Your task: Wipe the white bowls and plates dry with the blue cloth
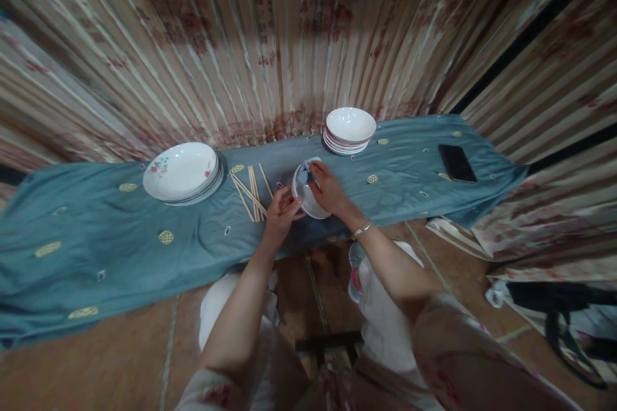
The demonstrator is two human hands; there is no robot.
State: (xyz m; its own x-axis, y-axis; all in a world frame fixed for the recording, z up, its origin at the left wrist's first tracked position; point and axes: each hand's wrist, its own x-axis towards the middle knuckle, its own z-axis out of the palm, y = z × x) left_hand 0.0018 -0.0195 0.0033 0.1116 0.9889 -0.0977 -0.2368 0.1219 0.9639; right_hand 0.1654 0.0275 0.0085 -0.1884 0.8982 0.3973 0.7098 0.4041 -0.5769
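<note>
Tilted toward me over the front part of the table is a white bowl [315, 207]. My left hand [283, 208] grips its left rim, fingers closed on the edge. Inside the bowl my right hand [329, 189] presses a small light-blue cloth [303, 173] against the wall, with the fingers closed on it. Several wooden chopsticks [254, 189] lie loosely crossed just left of my left hand. Behind my right hand stands a stack of white bowls [349, 127], some with red rims.
A stack of white plates [183, 173] with a floral print stands at the left. A black phone [457, 163] lies toward the right end of the blue-green tablecloth [130, 244]. Pleated curtains [289, 31] hang close behind the table. A dark bag [549, 295] is at the lower right.
</note>
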